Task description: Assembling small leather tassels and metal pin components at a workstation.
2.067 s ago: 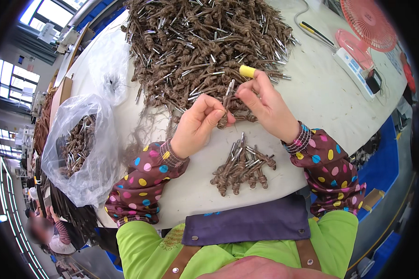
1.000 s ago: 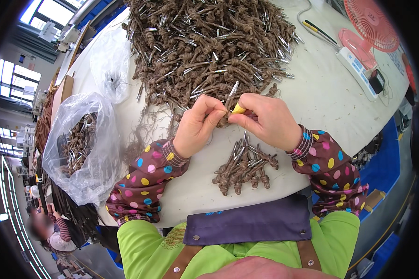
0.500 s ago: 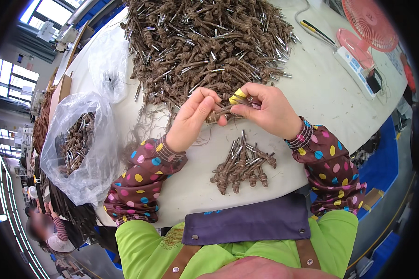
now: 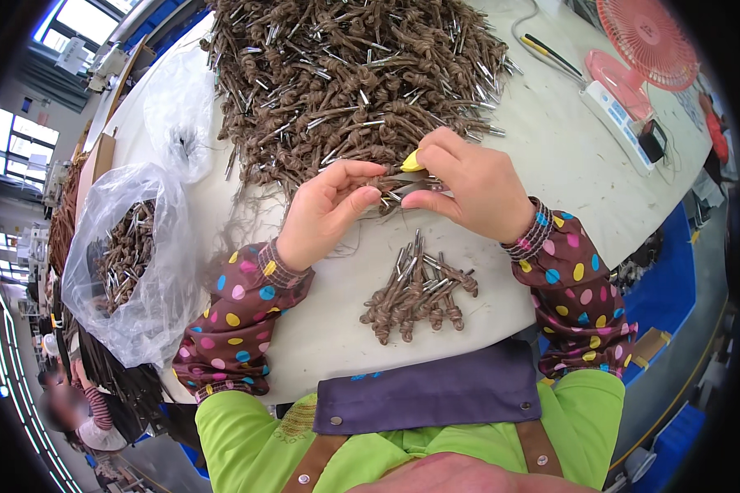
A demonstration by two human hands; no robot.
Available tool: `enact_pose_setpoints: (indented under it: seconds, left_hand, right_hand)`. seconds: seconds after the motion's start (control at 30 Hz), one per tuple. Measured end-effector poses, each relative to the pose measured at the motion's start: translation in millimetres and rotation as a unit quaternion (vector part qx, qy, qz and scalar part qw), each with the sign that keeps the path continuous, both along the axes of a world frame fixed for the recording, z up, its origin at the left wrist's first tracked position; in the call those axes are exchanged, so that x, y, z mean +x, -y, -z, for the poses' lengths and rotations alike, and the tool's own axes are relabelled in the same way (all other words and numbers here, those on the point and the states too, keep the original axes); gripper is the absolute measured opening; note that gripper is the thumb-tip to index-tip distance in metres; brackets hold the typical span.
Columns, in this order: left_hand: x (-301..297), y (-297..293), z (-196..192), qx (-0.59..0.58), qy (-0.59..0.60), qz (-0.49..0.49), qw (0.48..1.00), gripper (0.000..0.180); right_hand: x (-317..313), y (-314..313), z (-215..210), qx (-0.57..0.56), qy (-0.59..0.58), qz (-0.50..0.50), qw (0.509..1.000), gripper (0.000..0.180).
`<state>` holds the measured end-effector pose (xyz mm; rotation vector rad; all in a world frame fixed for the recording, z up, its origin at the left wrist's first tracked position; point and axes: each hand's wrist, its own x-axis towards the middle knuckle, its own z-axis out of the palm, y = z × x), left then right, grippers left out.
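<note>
Over the near edge of the big pile of knotted brown cords [image 4: 345, 90], both my hands face each other. My right hand [image 4: 477, 185] is closed around a small tool with a yellow part [image 4: 412, 161] and a grey metal blade, which looks like thread snips; most of it is hidden by the fingers. My left hand [image 4: 325, 214] has its thumb and forefinger apart, close to cord ends at the pile's edge, and no piece shows clearly gripped in it. Nearer to me lies a small heap of knotted cords with metal tips [image 4: 415, 292].
To the left, a clear plastic bag [image 4: 152, 308] holds more knotted cords, with another plastic bag [image 4: 177, 123] behind it. At the far right of the table [image 4: 543, 156] are a pink fan [image 4: 645, 41], a white power strip [image 4: 621, 123] and a yellow-and-black pen-like tool [image 4: 551, 53].
My left thumb and forefinger have parted from the cord piece they pinched. My right thumb has moved away from the fingers a little. The whole view has shifted slightly.
</note>
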<state>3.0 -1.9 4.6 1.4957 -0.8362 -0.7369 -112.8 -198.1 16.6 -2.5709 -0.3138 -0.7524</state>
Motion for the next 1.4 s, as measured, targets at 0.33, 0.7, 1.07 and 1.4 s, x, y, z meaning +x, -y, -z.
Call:
enact_pose_setpoints:
  seconds: [0.33,0.7,1.07,1.4]
  left_hand:
    - [-5.5,0.8,-3.2,-0.003,0.021,0.004,1.0,0.026]
    - [-3.4,-1.5,-3.8,-0.006,0.018,0.018,1.0,0.026]
    - [-5.9,-0.1,-2.5,-0.013,0.015,0.009,1.0,0.026]
    - [-9.3,0.5,-2.1,-0.013,0.018,-0.004,1.0,0.024]
  right_hand:
    - [-0.1,-0.8,4.9,-0.058,0.012,0.009,0.998,0.033]
    - [0.3,0.4,4.5,-0.038,0.041,-0.033,0.998,0.032]
    - [2.4,-5.5,6.2,0.031,0.04,0.016,0.999,0.024]
    - [0.9,-7.0,5.7,-0.003,0.06,0.027,0.998,0.022]
